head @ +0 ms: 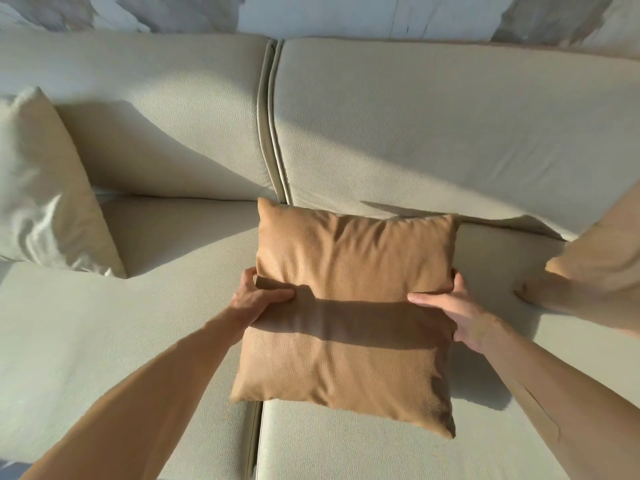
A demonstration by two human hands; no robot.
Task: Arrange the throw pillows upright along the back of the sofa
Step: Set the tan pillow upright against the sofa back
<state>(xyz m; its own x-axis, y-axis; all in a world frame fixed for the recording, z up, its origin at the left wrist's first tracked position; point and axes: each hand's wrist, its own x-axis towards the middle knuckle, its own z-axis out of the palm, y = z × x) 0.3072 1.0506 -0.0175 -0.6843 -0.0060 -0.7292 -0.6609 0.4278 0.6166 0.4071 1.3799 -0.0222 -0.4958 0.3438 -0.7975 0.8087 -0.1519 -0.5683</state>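
A tan square pillow (349, 258) lies tilted over the seat of the cream sofa (415, 126), its far edge near the foot of the backrest. My left hand (256, 299) grips its left edge, thumb on top. My right hand (453, 306) grips its right edge, thumb across the front. A cream pillow (45, 195) leans upright against the backrest at the far left. A second tan pillow (602, 265) leans at the right edge of view, partly cut off.
The backrest has two cushions split by a vertical seam (272, 119). Another seam (254, 441) divides the seat cushions just under the held pillow. A marbled wall (346, 15) rises behind the sofa. Bare seat shows between the pillows.
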